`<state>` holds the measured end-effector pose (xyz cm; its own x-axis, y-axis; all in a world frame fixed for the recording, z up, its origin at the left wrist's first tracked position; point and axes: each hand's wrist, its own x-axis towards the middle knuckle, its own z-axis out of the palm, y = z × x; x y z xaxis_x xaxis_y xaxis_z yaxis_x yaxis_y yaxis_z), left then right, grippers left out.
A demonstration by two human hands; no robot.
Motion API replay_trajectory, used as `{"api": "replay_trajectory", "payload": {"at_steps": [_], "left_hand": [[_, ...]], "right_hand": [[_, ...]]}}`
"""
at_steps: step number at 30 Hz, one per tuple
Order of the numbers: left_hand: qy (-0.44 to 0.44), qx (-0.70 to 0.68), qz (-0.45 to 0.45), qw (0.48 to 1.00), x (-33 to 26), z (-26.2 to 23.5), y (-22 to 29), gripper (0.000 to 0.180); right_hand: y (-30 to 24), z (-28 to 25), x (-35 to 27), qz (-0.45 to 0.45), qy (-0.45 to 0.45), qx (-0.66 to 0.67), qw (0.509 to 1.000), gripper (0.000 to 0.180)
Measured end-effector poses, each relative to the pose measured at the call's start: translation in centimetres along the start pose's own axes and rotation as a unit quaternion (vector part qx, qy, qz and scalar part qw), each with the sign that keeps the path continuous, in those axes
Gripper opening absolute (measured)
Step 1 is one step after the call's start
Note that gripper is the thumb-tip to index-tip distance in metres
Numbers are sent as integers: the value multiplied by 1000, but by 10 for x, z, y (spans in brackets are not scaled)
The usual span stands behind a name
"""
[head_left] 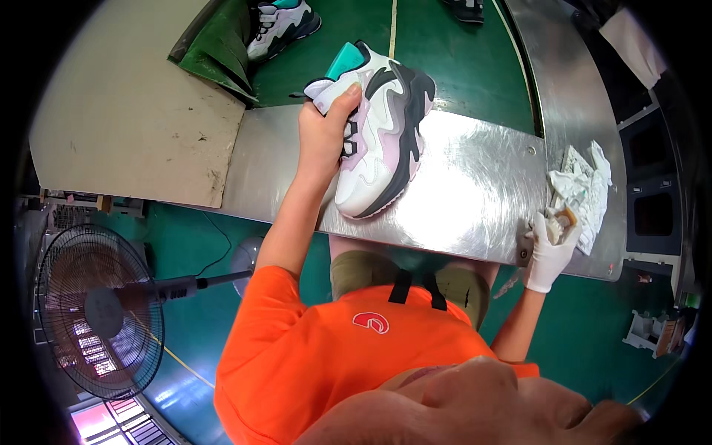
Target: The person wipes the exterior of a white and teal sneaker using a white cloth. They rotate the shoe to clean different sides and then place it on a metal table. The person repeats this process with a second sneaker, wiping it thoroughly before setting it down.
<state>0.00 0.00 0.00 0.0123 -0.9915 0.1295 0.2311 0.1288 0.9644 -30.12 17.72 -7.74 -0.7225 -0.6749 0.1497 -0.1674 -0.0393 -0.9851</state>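
Note:
A white sneaker [380, 159] with lilac panels and a dark grey sole is tilted on its side over the metal worktop, toe toward me. My bare left hand [324, 137] is closed around its tongue and lacing, thumb on the upper. A teal insert [345, 61] sticks out of the shoe's opening. Far to the right, my right hand [553, 252] wears a white glove and is closed on a small tan-edged thing [567, 216], whose kind I cannot make out. Just beyond those fingers lie crumpled white cloths or papers [586, 185].
Past the metal worktop [475, 185] runs a green conveyor belt [475, 67]. Another sneaker [280, 30] sits on it beside a green flap [222, 55]. A dark shoe [466, 9] shows at the top edge. A beige board [141, 126] lies left; a fan [104, 311] stands below it.

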Motion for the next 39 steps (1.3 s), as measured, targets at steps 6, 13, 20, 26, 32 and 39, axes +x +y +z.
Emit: {"api": "replay_trajectory", "payload": {"at_steps": [6,13,20,26,32,39], "left_hand": [[6,2,-9,1000,1,-7,0,36],[5,62,20,998,-10,-2,6,40],[17,12,16,1000,-4,-2,2,39],[29,-4,2,1000,-4,-9,-5,42],[43,8,37,998,-22,-6,-7,44],[30,1,47,998,-29,-1,-1,51]], "right_hand": [[-2,5,1,-6,13,-3,1000,47],[9,1,-3,-85,29,-117,989,54],[13,2,-5,-104,71,-158,979,53],[13,4,-5,-94,66,-133,984,52],[8,6,-7,-78,59,-163,982,52],[8,8,-6,-113,55,-183,975,55]]}}
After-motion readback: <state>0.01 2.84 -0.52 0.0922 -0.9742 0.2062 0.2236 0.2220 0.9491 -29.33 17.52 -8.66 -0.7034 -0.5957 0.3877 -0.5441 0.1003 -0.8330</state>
